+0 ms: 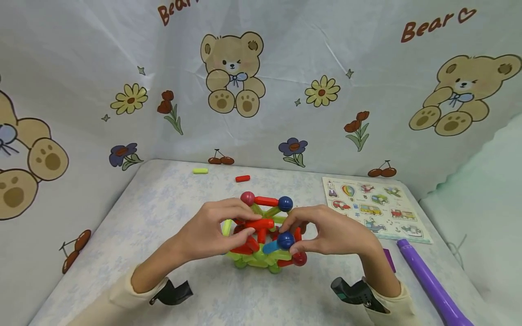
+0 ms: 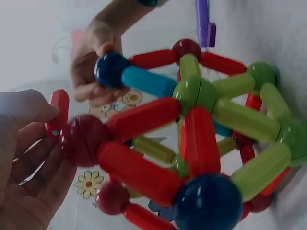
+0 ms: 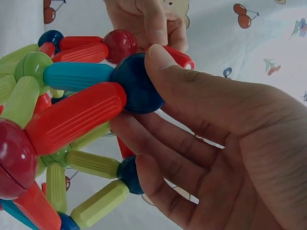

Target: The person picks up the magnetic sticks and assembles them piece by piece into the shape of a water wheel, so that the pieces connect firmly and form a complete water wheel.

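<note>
A structure of coloured magnetic rods and balls stands on the table, its green rods [image 2: 244, 118] low and its red and blue parts higher. My left hand [image 1: 218, 226] pinches a red magnetic rod [image 1: 261, 224] between thumb and fingers, beside a dark red ball [image 2: 85, 141] of the structure. The thumb and fingers of my right hand [image 1: 330, 228] grip a dark blue ball [image 3: 139, 84]. That ball joins a light blue rod [image 3: 79, 76] and a red rod [image 3: 76, 117]. Another blue ball [image 1: 285, 203] tops the far side.
Behind the structure lie a loose yellow-green rod [image 1: 200, 171] and a loose red rod [image 1: 242, 178]. A picture sheet [image 1: 375, 208] with vehicle drawings is at the back right. Along the right side runs a long purple tube [image 1: 432, 280], with a small purple piece [image 1: 389, 260] near it.
</note>
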`<state>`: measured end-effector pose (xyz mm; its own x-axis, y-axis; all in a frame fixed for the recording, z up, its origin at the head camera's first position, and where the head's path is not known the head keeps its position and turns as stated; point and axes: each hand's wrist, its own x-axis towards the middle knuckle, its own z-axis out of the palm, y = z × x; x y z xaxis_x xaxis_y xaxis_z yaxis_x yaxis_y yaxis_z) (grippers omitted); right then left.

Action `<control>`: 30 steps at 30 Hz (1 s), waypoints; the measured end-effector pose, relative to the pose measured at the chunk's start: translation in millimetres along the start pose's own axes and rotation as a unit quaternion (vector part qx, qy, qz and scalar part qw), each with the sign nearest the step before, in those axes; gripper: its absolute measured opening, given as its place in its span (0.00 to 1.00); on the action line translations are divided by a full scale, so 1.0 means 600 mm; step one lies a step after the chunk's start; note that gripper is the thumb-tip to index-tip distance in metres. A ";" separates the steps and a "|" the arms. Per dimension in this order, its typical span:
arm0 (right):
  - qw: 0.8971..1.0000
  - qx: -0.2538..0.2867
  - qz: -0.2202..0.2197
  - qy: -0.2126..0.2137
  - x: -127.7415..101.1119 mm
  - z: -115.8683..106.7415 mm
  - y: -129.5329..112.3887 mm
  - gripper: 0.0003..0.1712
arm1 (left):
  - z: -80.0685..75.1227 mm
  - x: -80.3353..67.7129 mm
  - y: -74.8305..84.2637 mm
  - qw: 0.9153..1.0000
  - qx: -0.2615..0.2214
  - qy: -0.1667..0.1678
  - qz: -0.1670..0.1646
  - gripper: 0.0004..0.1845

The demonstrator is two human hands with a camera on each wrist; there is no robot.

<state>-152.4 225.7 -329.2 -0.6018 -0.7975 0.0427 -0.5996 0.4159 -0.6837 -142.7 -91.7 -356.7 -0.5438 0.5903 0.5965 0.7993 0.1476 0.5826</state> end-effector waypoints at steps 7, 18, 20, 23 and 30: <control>1.000 0.001 0.003 0.000 0.000 0.001 0.002 0.20 | 0.017 -0.003 0.009 0.999 0.020 -0.031 -0.024 0.16; 1.000 0.001 0.007 -0.006 0.003 0.000 -0.001 0.19 | 0.029 -0.006 0.003 0.997 0.065 -0.031 0.003 0.13; 1.000 0.003 0.008 -0.007 0.004 -0.001 -0.001 0.19 | 0.028 -0.006 0.003 0.997 0.064 -0.033 0.004 0.13; 1.000 0.005 0.012 -0.009 0.005 -0.001 -0.002 0.19 | 0.027 -0.006 0.003 0.997 0.064 -0.039 0.008 0.12; 1.000 0.008 0.022 -0.014 0.005 0.000 -0.003 0.20 | 0.030 -0.007 0.001 0.997 0.061 -0.042 0.009 0.12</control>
<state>-152.9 222.8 -327.8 -0.6127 -0.7903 -0.0080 -0.5637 0.4441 -0.6965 -135.4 -80.1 -368.8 -0.5099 0.6568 0.5555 0.8367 0.2288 0.4976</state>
